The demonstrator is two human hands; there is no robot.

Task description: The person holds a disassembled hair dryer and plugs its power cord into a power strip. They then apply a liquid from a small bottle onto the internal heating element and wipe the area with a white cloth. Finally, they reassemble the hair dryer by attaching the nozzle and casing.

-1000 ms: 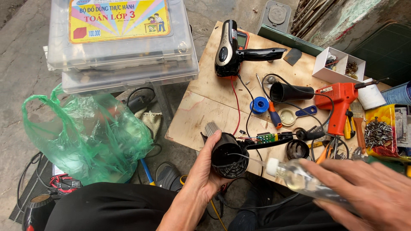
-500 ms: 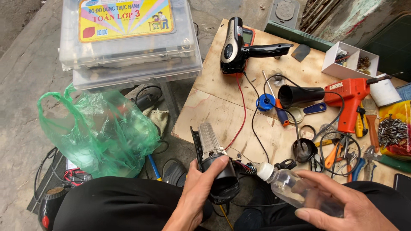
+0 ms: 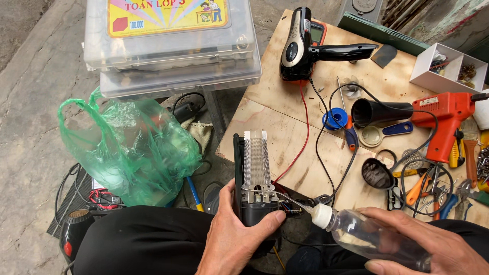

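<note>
My left hand [image 3: 239, 239] is closed around the black base of one heating element [image 3: 254, 186], thumb pressed on its front; the white coil part stands upright above my fingers, over the near edge of the tabletop [image 3: 285, 137]. My right hand [image 3: 433, 249], at 4 o'clock from it, is wrapped around one clear squeeze bottle [image 3: 367, 235]. The bottle lies almost flat, and its thin nozzle touches the metal part at the base of the element.

At 9 o'clock from my left hand sits one green plastic bag [image 3: 127, 147] on the floor, near my knee. Between the bag and the tabletop edge there is a narrow gap with cables.

On the tabletop, at 2 o'clock, I count one orange glue gun [image 3: 443, 119] and one black nozzle [image 3: 377, 112], touching each other, with pliers crowded near the right edge. The middle of the board is more open, crossed only by wires.

Farther, at 12 o'clock, lies one black hair dryer [image 3: 300, 46]. At 11 o'clock, two clear plastic boxes [image 3: 173, 66] are stacked.
</note>
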